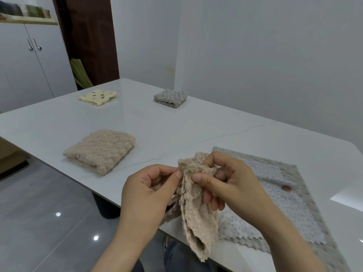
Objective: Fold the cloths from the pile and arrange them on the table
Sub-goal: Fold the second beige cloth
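Observation:
A fluffy beige cloth [196, 211] hangs bunched above the near table edge, held at its top by both hands. My left hand [145, 191] pinches its left side between thumb and fingers. My right hand [225, 181] grips its upper right part. Under my right arm several grey dotted cloths [279, 201] lie flat as a pile on the white table [176, 130]. Three folded cloths rest on the table: a beige one [100, 151] at the near left, a yellow spotted one [98, 96] at the far left, a grey one [170, 98] at the far middle.
A white cabinet [29, 61] stands at the far left beside a dark brown door [88, 36]. White walls close the back and right. Grey tiled floor [49, 213] lies left of the table, and a dark table leg [107, 209] stands below its edge.

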